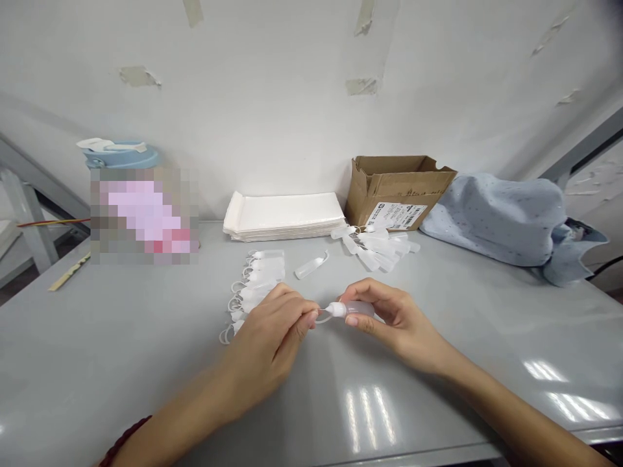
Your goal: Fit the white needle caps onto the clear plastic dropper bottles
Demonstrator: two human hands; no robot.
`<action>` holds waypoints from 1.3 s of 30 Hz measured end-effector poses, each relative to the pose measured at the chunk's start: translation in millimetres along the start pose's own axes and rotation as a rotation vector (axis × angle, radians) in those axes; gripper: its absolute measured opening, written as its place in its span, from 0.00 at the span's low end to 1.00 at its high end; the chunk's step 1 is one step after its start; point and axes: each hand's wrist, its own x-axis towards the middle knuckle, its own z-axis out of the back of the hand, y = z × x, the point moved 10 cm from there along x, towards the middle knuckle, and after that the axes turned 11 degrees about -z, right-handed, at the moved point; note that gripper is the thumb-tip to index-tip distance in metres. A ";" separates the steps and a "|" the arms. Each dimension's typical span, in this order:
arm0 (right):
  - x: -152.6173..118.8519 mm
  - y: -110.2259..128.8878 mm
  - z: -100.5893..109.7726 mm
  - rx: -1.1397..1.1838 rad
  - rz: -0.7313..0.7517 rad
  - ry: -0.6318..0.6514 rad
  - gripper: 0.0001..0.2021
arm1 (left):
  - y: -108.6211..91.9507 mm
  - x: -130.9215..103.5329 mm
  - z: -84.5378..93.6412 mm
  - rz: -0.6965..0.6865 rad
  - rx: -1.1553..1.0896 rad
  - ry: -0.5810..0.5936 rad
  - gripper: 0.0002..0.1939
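Note:
My right hand [389, 318] grips a small translucent squeeze bottle [360, 309] by its body, thumb below and fingers above. The bottle lies nearly level, its white tapered nozzle top [335, 309] aimed left. A thin white strap [323, 318] loops from the bottle's neck into the pinched thumb and fingers of my left hand [287, 324]. The tip cap at the strap's end is mostly hidden by those fingers. Just beyond my left hand is a row of similar bottles [265, 266] with looped straps. One single bottle [311, 264] rests farther back, between both hands.
A pile of more bottles [382, 248] lies before an open cardboard box [396, 191]. Flat white packets [287, 214] are stacked against the wall. Light blue fabric [496, 220] sits at right; a blue-lidded container [121, 155], partly pixelated, stands left on the grey table [146, 337].

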 end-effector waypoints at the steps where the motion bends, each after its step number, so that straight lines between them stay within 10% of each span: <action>1: 0.0 0.1 -0.5 0.004 0.002 0.003 0.05 | -0.4 0.1 -0.1 -0.004 -0.002 0.002 0.12; 39: -1.4 -3.8 -1.1 0.017 -0.020 0.013 0.06 | 1.6 -1.4 -4.7 -0.024 -0.024 0.040 0.11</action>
